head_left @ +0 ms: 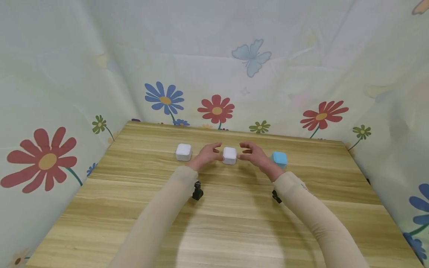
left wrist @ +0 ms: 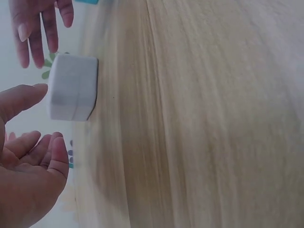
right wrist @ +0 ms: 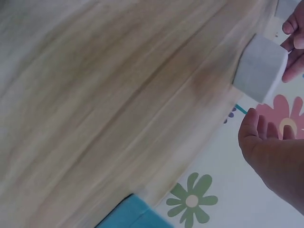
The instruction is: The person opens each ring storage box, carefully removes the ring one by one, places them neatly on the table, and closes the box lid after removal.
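In the middle of the row at the table's back sits a white rounded cube [head_left: 229, 155]. My left hand [head_left: 207, 153] is on its left side, thumb and fingers spread apart with nothing between them. On the other side, my right hand [head_left: 255, 154] faces it with loosely bent fingers, also holding nothing. The left wrist view shows the same white cube [left wrist: 73, 88] resting on the wood, the left thumb's tip beside its edge. From the right wrist, the cube [right wrist: 261, 66] appears between the two hands, a gap separating it from the right fingers [right wrist: 249, 128].
Another white cube [head_left: 183, 152] stands to the left of the left hand. A light blue cube [head_left: 279, 159] is just right of the right hand, partly behind the wrist. Flower-patterned curtains [head_left: 218, 67] enclose the wooden table [head_left: 228, 223] at the back and sides.
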Tool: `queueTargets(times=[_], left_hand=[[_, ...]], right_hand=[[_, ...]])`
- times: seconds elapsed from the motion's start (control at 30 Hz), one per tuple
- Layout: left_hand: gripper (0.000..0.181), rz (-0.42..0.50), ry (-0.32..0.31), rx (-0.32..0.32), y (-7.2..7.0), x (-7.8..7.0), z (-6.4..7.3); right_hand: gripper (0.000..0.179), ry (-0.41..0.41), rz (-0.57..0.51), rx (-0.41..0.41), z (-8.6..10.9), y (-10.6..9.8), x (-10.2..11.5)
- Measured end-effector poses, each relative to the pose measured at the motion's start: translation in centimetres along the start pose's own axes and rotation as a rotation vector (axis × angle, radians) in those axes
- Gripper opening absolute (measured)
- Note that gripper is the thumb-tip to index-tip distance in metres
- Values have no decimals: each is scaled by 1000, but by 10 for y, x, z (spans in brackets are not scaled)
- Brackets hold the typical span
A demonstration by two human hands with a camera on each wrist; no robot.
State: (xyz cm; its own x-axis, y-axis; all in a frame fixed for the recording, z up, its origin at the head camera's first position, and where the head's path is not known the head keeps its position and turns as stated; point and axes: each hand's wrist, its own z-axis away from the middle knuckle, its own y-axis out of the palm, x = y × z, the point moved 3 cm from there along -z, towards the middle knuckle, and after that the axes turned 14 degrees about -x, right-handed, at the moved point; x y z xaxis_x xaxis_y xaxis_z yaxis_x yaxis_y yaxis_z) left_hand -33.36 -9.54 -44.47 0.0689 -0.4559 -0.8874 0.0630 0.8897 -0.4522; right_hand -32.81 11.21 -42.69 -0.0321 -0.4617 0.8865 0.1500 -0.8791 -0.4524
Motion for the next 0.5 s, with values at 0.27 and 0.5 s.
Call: queueTargets(times=[0.27,0.5], left_hand=[[77,-44,13,8,8,5,-4],[77,-11,15,4,13,7,-3]], right_hand=[[67,1,-3,17,-5,8,-8],[69,-17,7,10,-10,15,-11]])
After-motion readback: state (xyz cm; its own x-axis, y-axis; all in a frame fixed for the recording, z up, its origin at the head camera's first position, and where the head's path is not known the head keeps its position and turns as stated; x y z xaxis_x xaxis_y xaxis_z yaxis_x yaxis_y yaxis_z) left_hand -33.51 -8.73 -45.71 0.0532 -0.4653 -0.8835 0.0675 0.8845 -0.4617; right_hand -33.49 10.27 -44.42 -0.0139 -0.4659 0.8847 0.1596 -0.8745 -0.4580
